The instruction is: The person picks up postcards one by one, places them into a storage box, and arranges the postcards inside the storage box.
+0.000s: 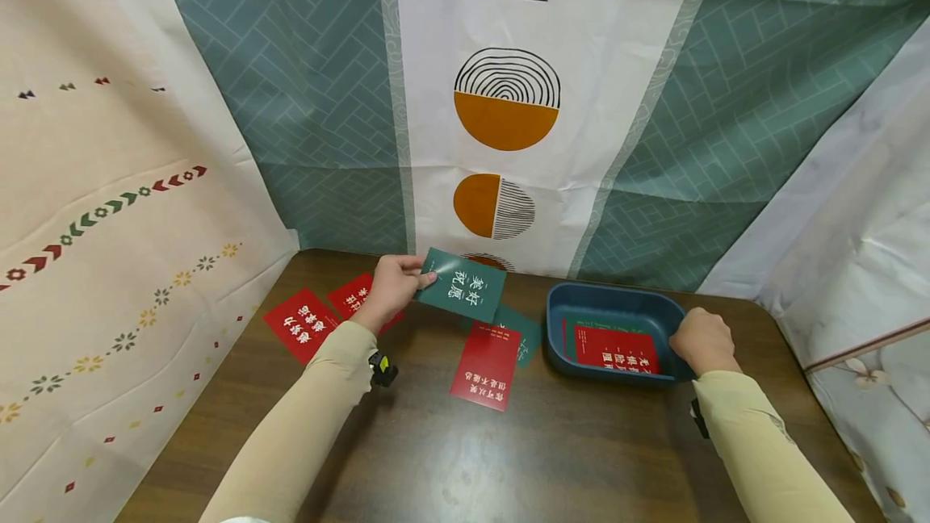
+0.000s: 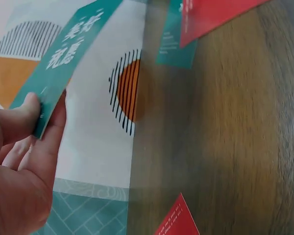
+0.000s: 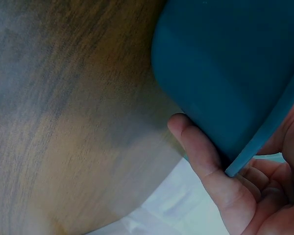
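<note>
My left hand (image 1: 392,287) pinches a green card (image 1: 462,285) with white characters by its left end, thumb on top, above the table's far part. In the left wrist view the card (image 2: 63,63) stands out from between the thumb and fingers of the hand (image 2: 24,161). At the right, my right hand (image 1: 703,341) grips the right end of a dark blue bin (image 1: 617,297). The right wrist view shows the hand (image 3: 235,191) with its thumb outside the bin wall (image 3: 215,73). Red and green cards lie in the bin, a red card (image 1: 617,348) uppermost.
On the wooden table (image 1: 465,458), a red card (image 1: 485,366) partly overlaps a green card (image 1: 525,331) left of the bin. Red cards (image 1: 300,324) lie near the left forearm. A patterned cloth (image 1: 327,103) hangs behind the table, with pale cloths at both sides.
</note>
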`<state>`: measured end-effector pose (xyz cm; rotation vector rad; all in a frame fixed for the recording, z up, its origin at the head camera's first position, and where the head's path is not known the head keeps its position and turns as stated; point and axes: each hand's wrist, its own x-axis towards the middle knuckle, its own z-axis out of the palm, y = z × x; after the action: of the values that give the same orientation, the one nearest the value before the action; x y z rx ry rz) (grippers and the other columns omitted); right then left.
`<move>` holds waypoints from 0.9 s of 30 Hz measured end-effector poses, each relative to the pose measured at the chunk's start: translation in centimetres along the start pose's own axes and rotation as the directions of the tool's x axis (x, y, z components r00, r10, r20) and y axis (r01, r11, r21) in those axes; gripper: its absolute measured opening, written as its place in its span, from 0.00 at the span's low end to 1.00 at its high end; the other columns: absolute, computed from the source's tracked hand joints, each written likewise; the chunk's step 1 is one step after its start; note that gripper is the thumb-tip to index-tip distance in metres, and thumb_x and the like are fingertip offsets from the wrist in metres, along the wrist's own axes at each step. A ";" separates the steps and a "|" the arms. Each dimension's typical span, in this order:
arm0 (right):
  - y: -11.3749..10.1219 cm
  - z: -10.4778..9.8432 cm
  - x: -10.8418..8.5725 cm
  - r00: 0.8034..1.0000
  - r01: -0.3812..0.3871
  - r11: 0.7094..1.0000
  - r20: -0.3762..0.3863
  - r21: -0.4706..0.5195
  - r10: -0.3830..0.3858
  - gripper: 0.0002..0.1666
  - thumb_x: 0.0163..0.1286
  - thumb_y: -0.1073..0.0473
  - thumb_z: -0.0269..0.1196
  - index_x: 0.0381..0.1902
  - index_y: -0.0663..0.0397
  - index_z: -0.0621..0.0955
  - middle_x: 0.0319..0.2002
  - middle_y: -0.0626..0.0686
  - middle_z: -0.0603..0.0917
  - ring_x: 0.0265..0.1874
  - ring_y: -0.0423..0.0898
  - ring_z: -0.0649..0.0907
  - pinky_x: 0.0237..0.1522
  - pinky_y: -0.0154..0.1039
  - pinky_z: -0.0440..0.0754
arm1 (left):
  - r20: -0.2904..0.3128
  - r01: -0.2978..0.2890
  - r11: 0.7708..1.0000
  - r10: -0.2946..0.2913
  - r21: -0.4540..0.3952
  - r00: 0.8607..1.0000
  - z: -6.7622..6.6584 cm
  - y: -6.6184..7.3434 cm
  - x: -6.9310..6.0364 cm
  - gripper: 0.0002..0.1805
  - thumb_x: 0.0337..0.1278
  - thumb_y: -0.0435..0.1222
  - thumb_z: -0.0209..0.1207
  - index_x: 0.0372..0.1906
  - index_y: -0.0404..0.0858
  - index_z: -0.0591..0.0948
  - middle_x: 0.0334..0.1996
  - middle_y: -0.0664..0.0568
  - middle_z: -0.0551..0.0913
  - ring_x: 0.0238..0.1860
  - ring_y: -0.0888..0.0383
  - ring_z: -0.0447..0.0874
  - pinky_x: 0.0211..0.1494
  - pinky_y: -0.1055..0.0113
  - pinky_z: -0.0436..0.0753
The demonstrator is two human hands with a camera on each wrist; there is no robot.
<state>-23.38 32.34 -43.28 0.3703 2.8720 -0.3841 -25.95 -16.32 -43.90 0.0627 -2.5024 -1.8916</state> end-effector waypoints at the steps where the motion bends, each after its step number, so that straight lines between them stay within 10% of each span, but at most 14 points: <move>1: 0.0 0.0 0.0 1.000 -0.001 1.000 -0.001 0.000 0.001 0.24 0.54 0.62 0.60 0.41 0.81 0.72 0.34 0.74 0.78 0.25 0.61 0.78 0.26 0.53 0.81 | -0.010 -0.002 1.000 0.002 -0.019 1.000 0.0 0.1 0.0 0.18 0.51 0.35 0.66 0.49 0.34 0.82 0.39 0.38 0.86 0.26 0.58 0.86 0.31 0.64 0.84; 12: -0.2 -0.1 -0.4 1.000 0.000 1.000 0.003 0.001 0.000 0.24 0.55 0.62 0.60 0.41 0.81 0.72 0.34 0.74 0.79 0.25 0.60 0.78 0.26 0.53 0.81 | -0.101 -0.039 0.997 0.031 -0.071 0.994 0.7 1.7 -1.4 0.18 0.51 0.38 0.66 0.47 0.35 0.81 0.37 0.41 0.86 0.26 0.59 0.79 0.22 0.72 0.72; 27: -0.4 -0.2 -0.4 1.000 -0.019 1.000 0.016 0.015 0.019 0.24 0.55 0.62 0.61 0.42 0.80 0.73 0.33 0.72 0.79 0.24 0.59 0.78 0.25 0.52 0.82 | -0.121 -0.184 0.968 0.165 -0.168 0.979 1.8 5.2 -2.7 0.17 0.53 0.34 0.64 0.48 0.32 0.82 0.40 0.36 0.85 0.32 0.50 0.88 0.36 0.65 0.84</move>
<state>-23.17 31.98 -42.88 0.3950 2.8491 -0.4032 -23.46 -13.12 -39.33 -0.0550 -2.1816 -1.9738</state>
